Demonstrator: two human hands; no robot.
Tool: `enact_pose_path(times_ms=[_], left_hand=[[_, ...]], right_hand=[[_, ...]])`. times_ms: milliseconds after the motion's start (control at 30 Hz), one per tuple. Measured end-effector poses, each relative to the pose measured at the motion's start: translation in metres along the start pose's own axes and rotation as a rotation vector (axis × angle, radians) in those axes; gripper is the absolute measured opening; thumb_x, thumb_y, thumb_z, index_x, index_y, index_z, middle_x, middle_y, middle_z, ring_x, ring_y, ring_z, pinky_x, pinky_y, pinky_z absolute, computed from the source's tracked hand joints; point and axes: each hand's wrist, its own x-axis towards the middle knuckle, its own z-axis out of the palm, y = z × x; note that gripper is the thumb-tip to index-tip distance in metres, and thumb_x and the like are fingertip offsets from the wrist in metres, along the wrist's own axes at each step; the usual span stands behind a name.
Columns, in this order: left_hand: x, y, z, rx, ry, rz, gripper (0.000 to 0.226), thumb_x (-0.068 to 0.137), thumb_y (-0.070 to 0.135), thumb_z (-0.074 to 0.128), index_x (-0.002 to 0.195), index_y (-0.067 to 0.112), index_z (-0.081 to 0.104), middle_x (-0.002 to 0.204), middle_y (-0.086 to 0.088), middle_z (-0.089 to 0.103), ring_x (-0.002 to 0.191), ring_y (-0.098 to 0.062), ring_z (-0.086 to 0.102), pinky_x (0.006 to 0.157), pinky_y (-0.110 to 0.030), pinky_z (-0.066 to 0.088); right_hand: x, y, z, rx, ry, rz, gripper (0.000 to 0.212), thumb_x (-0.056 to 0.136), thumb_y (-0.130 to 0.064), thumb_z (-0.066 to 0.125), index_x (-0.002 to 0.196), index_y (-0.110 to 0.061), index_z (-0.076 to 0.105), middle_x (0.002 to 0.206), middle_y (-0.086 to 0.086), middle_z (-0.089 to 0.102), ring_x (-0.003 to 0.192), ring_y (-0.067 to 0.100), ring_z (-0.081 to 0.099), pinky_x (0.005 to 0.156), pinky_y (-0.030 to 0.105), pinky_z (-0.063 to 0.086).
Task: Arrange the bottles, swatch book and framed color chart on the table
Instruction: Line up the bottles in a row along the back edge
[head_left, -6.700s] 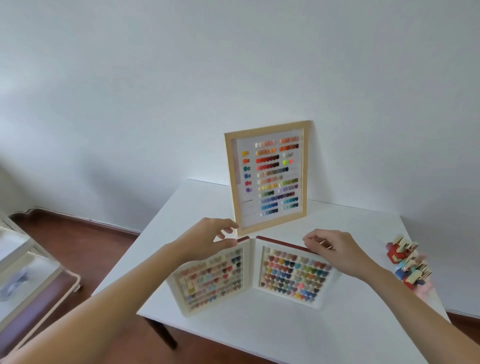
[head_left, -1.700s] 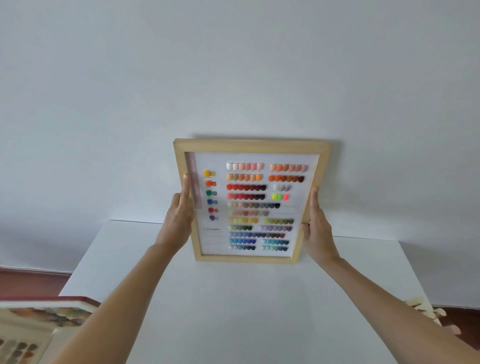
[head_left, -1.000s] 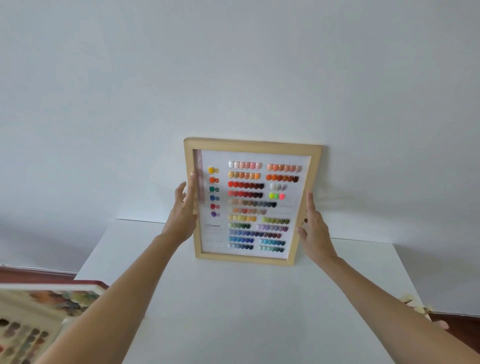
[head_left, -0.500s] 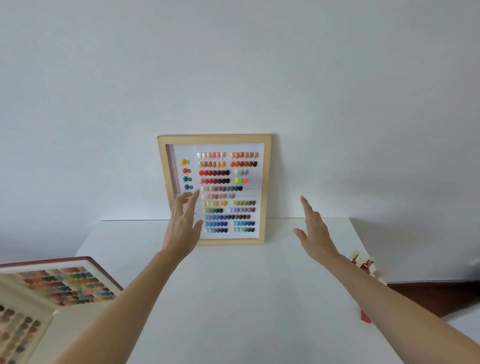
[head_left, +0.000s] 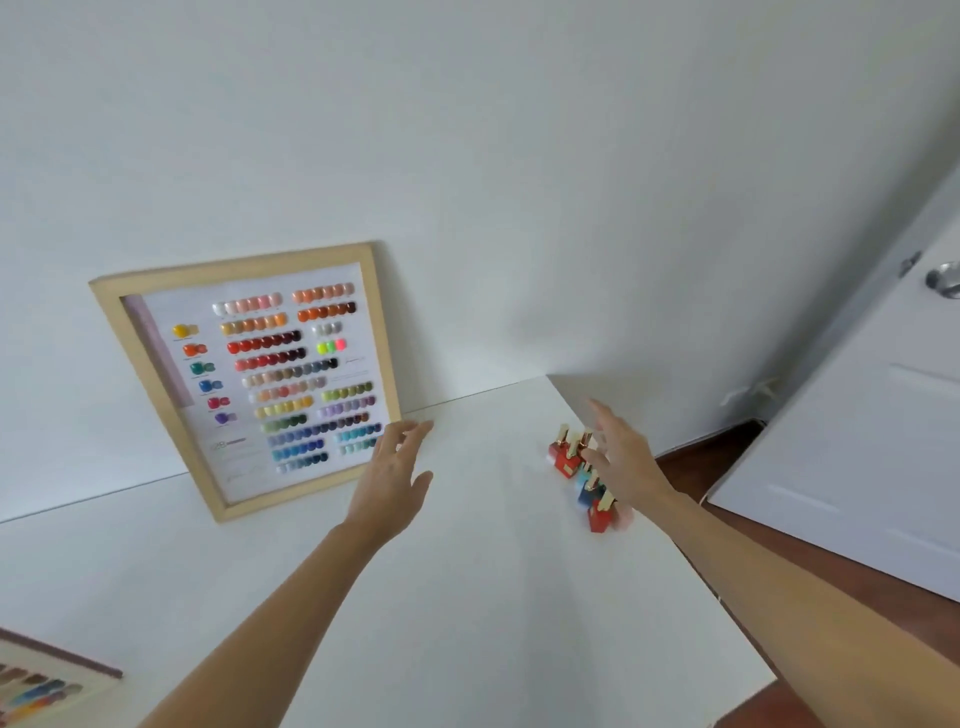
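Taking the wooden-framed color chart (head_left: 254, 379) as the landmark, the open swatch book with its rows of colored chips (head_left: 41, 691) is lying well to its lower left, cut off by the picture's corner, on the white rectangular table (head_left: 467, 623). The chart itself is standing on the table's far edge, leaning back against the white wall (head_left: 519, 156), with neither hand touching it. Just beside its lower right corner, the left hand (head_left: 393, 480) is hovering above the tabletop, forearm reaching forward from the bottom edge, fingers spread and slightly curled, gripping nothing. Farther right of the chart, the cluster of small red and blue bottles with gold caps (head_left: 582, 475) is sitting near the table's right edge. The right hand (head_left: 626, 460) is stretching over those bottles, palm facing left, fingers extended and loosely apart, holding nothing; whether it is touching them cannot be told. Far right of the chart, a white door with a silver knob (head_left: 883, 415) is showing.
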Motion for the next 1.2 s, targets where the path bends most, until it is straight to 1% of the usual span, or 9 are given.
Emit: enact_pose_path(times_ms=[100,200,333,433,600,800,933,1100,1200], left_hand=[[0.002,0.017,0.018,-0.007,-0.062,0.027,0.062,0.091,0.014,0.062,0.146,0.019,0.034,0.143,-0.003,0.037,0.108,-0.018,0.053,0.094,-0.03,0.049],[0.011,0.032,0.033,-0.007,-0.108,0.058,0.061,0.092,0.017,0.061,0.146,0.02,0.034,0.144,-0.003,0.037,0.114,-0.019,0.052,0.096,-0.03,0.048],[0.028,0.052,0.057,-0.015,-0.145,0.059,0.059,0.093,0.019,0.059,0.146,0.022,0.035,0.146,-0.002,0.036,0.122,-0.019,0.047,0.1,-0.03,0.046],[0.044,0.068,0.079,-0.016,-0.163,0.028,0.057,0.094,0.02,0.058,0.146,0.023,0.035,0.148,-0.001,0.035,0.128,-0.018,0.044,0.103,-0.029,0.045],[0.072,0.09,0.116,-0.002,-0.204,-0.06,0.053,0.095,0.022,0.057,0.145,0.025,0.037,0.149,0.0,0.036,0.132,-0.016,0.042,0.107,-0.027,0.041],[0.102,0.106,0.157,0.005,-0.242,-0.171,0.05,0.097,0.017,0.052,0.144,0.026,0.039,0.151,0.0,0.035,0.137,-0.019,0.04,0.112,-0.032,0.038],[0.123,0.108,0.175,0.015,-0.273,-0.207,0.05,0.099,0.012,0.048,0.145,0.028,0.037,0.153,0.0,0.034,0.137,-0.021,0.04,0.113,-0.035,0.038],[0.148,0.11,0.19,0.033,-0.316,-0.194,0.051,0.098,0.004,0.047,0.142,0.029,0.042,0.151,-0.001,0.04,0.134,-0.024,0.044,0.11,-0.036,0.041],[0.158,0.109,0.198,0.05,-0.357,-0.161,0.049,0.096,0.0,0.049,0.137,0.027,0.05,0.145,-0.002,0.048,0.13,-0.023,0.049,0.107,-0.034,0.042]], right_hand=[[-0.01,0.018,-0.012,-0.043,0.022,0.046,0.057,0.092,-0.009,0.055,0.142,-0.02,0.03,0.129,0.013,0.053,0.117,0.029,0.052,0.1,0.039,0.043],[-0.013,0.036,-0.022,-0.064,0.021,0.094,0.053,0.091,-0.009,0.058,0.138,-0.017,0.037,0.127,0.012,0.056,0.115,0.026,0.054,0.099,0.039,0.045],[-0.007,0.064,-0.028,-0.084,0.023,0.079,0.041,0.089,-0.005,0.059,0.129,-0.013,0.049,0.123,0.011,0.061,0.112,0.023,0.057,0.097,0.034,0.045],[0.008,0.086,-0.029,-0.081,-0.018,0.057,0.032,0.09,-0.003,0.057,0.121,-0.01,0.057,0.121,0.011,0.063,0.11,0.023,0.059,0.097,0.033,0.047],[0.045,0.119,-0.028,-0.044,-0.146,-0.001,0.026,0.09,-0.001,0.056,0.114,-0.008,0.061,0.114,0.013,0.065,0.105,0.023,0.061,0.094,0.032,0.05],[0.075,0.14,-0.015,0.011,-0.273,-0.094,0.028,0.089,0.0,0.055,0.114,-0.011,0.063,0.107,0.012,0.066,0.098,0.022,0.063,0.088,0.026,0.05],[0.088,0.146,-0.007,0.032,-0.329,-0.174,0.031,0.089,0.001,0.057,0.114,-0.015,0.065,0.095,0.001,0.061,0.08,0.013,0.058,0.078,0.02,0.043],[0.1,0.152,0.003,0.041,-0.4,-0.219,0.028,0.088,-0.001,0.059,0.112,-0.013,0.068,0.104,0.008,0.066,0.089,0.019,0.063,0.088,0.022,0.047],[0.102,0.155,0.007,0.045,-0.406,-0.224,0.024,0.086,-0.006,0.064,0.108,-0.013,0.07,0.103,0.008,0.067,0.089,0.019,0.064,0.084,0.018,0.046]])
